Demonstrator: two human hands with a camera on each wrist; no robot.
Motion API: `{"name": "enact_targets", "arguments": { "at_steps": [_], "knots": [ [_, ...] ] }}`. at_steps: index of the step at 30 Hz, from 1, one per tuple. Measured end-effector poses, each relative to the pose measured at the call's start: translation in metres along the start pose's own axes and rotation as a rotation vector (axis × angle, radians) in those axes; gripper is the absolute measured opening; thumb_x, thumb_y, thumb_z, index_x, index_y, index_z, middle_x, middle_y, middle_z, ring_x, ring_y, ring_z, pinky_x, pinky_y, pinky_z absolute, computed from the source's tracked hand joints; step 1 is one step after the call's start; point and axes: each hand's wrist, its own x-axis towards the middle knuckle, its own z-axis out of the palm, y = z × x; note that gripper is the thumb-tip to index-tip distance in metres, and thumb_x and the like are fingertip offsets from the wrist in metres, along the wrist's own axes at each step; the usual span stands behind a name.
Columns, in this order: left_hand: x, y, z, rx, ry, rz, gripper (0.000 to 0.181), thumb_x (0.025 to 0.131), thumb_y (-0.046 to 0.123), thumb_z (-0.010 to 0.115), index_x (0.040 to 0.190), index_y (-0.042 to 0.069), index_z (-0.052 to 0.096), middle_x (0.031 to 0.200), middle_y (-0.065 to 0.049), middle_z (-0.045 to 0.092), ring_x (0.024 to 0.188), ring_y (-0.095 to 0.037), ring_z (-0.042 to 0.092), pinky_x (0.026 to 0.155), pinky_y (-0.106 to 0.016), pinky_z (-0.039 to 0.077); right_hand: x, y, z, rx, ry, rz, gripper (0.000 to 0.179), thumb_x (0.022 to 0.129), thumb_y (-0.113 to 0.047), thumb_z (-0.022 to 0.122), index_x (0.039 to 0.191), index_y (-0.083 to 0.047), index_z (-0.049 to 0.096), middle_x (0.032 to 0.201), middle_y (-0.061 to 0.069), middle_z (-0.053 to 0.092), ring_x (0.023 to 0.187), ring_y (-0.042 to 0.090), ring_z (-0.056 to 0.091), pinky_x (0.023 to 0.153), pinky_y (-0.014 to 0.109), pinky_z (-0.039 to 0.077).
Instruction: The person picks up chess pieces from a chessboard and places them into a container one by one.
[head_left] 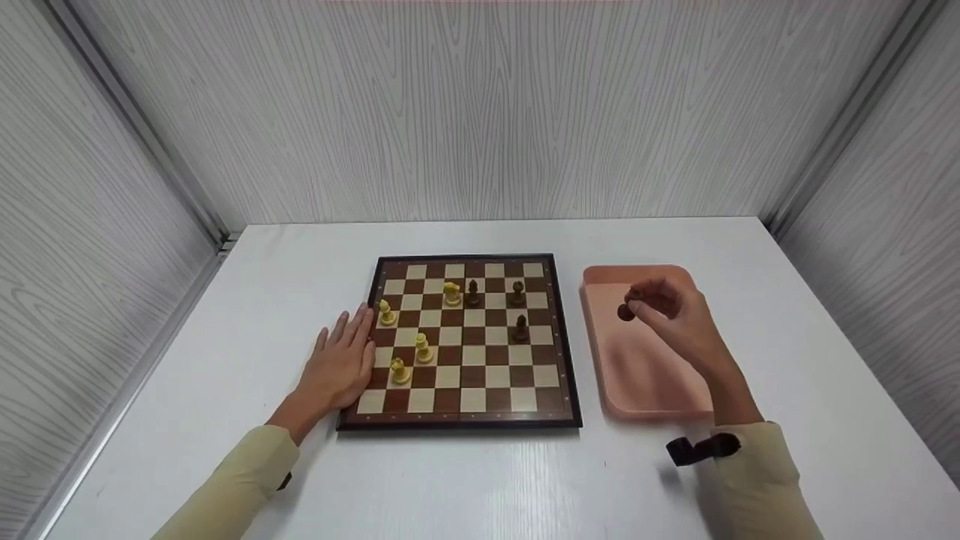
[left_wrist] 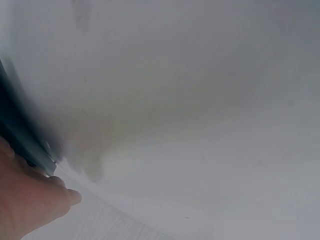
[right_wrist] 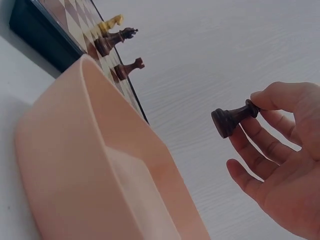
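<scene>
My right hand (head_left: 675, 319) pinches a dark chess piece (right_wrist: 231, 120) between thumb and fingertips, over the pink tray (head_left: 591, 337). The piece hangs tilted, its round base pointing away from the hand, while the fingers cover its head. On the left side of the chessboard (head_left: 486, 401), my left hand (head_left: 339, 367) lies flat with straight fingers along the frame. Light yellow pieces, among them a knight (head_left: 451, 294) and one near the left fingertips (head_left: 386, 313), stand on the board's left half. Dark pieces, including a rook (right_wrist: 131, 69), stand toward its right.
The pink tray sits right of the board, with a narrow strip of white table (head_left: 480, 480) between them. Wood-grain panels (head_left: 480, 112) rise at the back and both sides. A black strap (head_left: 701, 450) shows at the right sleeve.
</scene>
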Motion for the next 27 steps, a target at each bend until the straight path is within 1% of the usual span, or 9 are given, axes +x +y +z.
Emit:
{"name": "enact_targets", "arguments": {
  "at_steps": [4, 9, 11, 13, 17, 19, 26, 27],
  "knots": [
    [-0.003, -0.002, -0.001, 0.001, -0.015, -0.004, 0.060, 0.112, 0.027, 0.024, 0.164, 0.000, 0.011, 0.170, -0.017, 0.012, 0.155, -0.043, 0.011, 0.121, -0.064, 0.010, 0.000, 0.012, -0.003, 0.012, -0.001, 0.032, 0.019, 0.097, 0.004, 0.066, 0.114, 0.012, 0.061, 0.107, 0.030, 0.063, 0.094, 0.030, 0.073, 0.087, 0.034, 0.058],
    [-0.007, -0.006, -0.003, -0.006, -0.012, -0.015, 0.060, 0.112, 0.027, 0.024, 0.164, -0.001, 0.011, 0.171, -0.017, 0.011, 0.155, -0.044, 0.010, 0.121, -0.064, 0.009, 0.001, 0.018, -0.003, 0.001, -0.011, 0.037, 0.023, 0.098, 0.000, 0.068, 0.115, 0.013, 0.060, 0.108, 0.030, 0.063, 0.096, 0.028, 0.073, 0.088, 0.033, 0.058],
    [-0.007, -0.007, -0.004, -0.008, -0.011, -0.010, 0.060, 0.112, 0.027, 0.024, 0.163, -0.001, 0.011, 0.170, -0.018, 0.011, 0.155, -0.044, 0.010, 0.121, -0.064, 0.009, 0.001, 0.018, -0.004, -0.012, -0.008, 0.036, 0.025, 0.098, -0.001, 0.067, 0.117, 0.013, 0.059, 0.110, 0.031, 0.062, 0.099, 0.030, 0.072, 0.089, 0.032, 0.058],
    [-0.006, -0.006, -0.005, -0.008, -0.011, -0.005, 0.060, 0.112, 0.027, 0.024, 0.163, -0.001, 0.011, 0.170, -0.018, 0.011, 0.155, -0.044, 0.010, 0.121, -0.064, 0.009, 0.001, 0.016, -0.006, -0.039, 0.012, 0.041, 0.027, 0.098, -0.004, 0.068, 0.119, 0.012, 0.060, 0.113, 0.030, 0.063, 0.103, 0.031, 0.070, 0.092, 0.030, 0.056],
    [-0.004, -0.005, -0.006, -0.003, -0.019, 0.000, 0.060, 0.112, 0.027, 0.024, 0.163, -0.001, 0.010, 0.171, -0.018, 0.010, 0.155, -0.044, 0.009, 0.121, -0.064, 0.008, -0.001, 0.012, -0.009, -0.101, 0.066, 0.056, 0.030, 0.098, -0.008, 0.071, 0.121, 0.008, 0.062, 0.117, 0.024, 0.064, 0.113, 0.031, 0.064, 0.099, 0.027, 0.051],
    [-0.002, -0.004, -0.005, -0.003, -0.022, 0.000, 0.060, 0.112, 0.027, 0.024, 0.163, -0.001, 0.010, 0.171, -0.018, 0.009, 0.155, -0.044, 0.008, 0.121, -0.064, 0.008, -0.002, 0.011, -0.010, -0.116, 0.079, 0.060, 0.030, 0.098, -0.009, 0.071, 0.121, 0.008, 0.063, 0.117, 0.023, 0.064, 0.115, 0.031, 0.061, 0.101, 0.028, 0.050],
    [0.000, -0.001, -0.001, -0.017, -0.024, 0.008, 0.060, 0.112, 0.027, 0.023, 0.163, -0.001, 0.010, 0.171, -0.017, 0.010, 0.155, -0.044, 0.009, 0.121, -0.064, 0.008, -0.006, 0.007, -0.009, -0.146, 0.073, 0.057, 0.029, 0.098, -0.010, 0.070, 0.123, 0.005, 0.063, 0.120, 0.021, 0.064, 0.114, 0.031, 0.061, 0.099, 0.026, 0.050],
    [0.001, -0.001, 0.000, -0.019, -0.026, 0.008, 0.060, 0.112, 0.028, 0.023, 0.164, -0.001, 0.010, 0.171, -0.017, 0.010, 0.155, -0.044, 0.009, 0.121, -0.064, 0.008, -0.007, 0.002, -0.007, -0.148, 0.071, 0.054, 0.029, 0.098, -0.008, 0.070, 0.122, 0.007, 0.063, 0.120, 0.023, 0.064, 0.114, 0.032, 0.061, 0.099, 0.027, 0.050]
  ]
}}
